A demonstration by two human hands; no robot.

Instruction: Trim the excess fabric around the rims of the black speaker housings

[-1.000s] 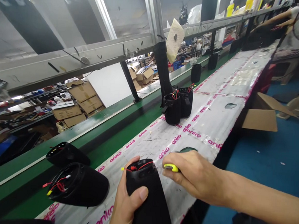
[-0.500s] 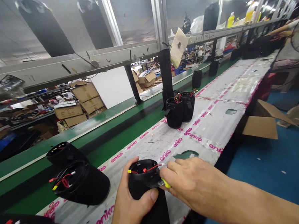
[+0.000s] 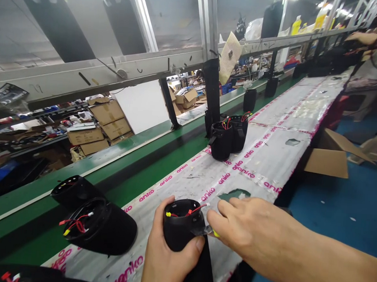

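My left hand [image 3: 172,258] is wrapped round a black cylindrical housing [image 3: 180,237], its thumb across the near side. The housing's open rim faces up, and red wires with small yellow, red and white connectors come out of it. At the rim's right side, my right hand [image 3: 241,228] is closed on a yellow-handled tool [image 3: 215,233]. A thin, flat, greyish end of the tool lies against the housing; most of the handle is hidden by my fingers. To the left, another black housing [image 3: 114,229] lies tilted with its wires showing, and a further one [image 3: 75,189] lies behind it.
A bench covered in printed plastic sheet [image 3: 173,186] runs beside a green conveyor belt [image 3: 149,168]. Two black housings [image 3: 222,140] stand further along. Above is a metal shelf rail [image 3: 142,65]. An open carton [image 3: 328,163] is at the right, and a co-worker's arm [image 3: 364,38] shows far off.
My right hand and the yellow-handled tool have shifted slightly right along the housing's rim. The view has tilted a little. My left hand keeps its hold.
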